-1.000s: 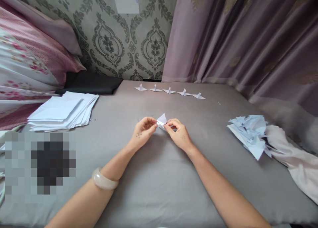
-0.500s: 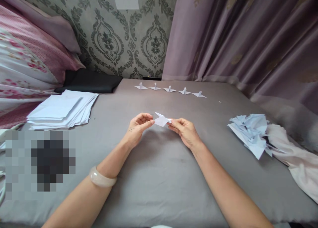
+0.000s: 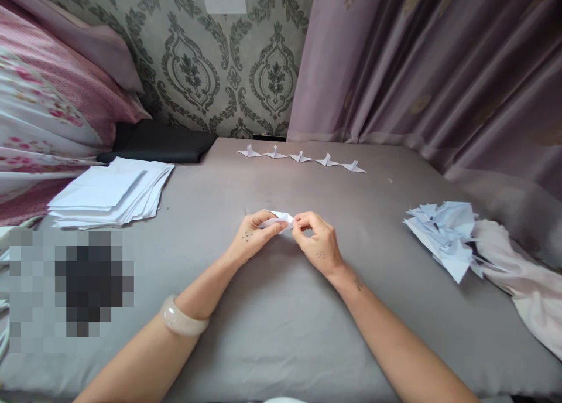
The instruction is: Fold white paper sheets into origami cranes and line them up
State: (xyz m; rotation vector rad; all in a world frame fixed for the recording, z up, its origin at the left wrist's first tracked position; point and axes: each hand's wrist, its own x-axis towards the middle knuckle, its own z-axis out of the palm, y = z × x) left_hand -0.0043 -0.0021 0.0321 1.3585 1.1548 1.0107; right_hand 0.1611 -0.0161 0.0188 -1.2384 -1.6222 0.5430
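Note:
A small folded white paper crane is held between my two hands over the middle of the grey cloth. My left hand grips its left side, thumb in front and fingers behind, hiding part of the paper. With thumb and forefinger, my right hand pinches the paper's right tip. Farther back stand several finished paper cranes in a row, among them a middle crane with its wings spread.
A stack of white paper sheets lies at the left, in front of a black folded item. On the right is a heap of folded white paper pieces beside a pale cloth. Purple curtains hang at the back right.
My hands have drawn closer together. The paper has turned, and my left hand now covers more of it. My right hand has shifted to a fingertip pinch on its right end.

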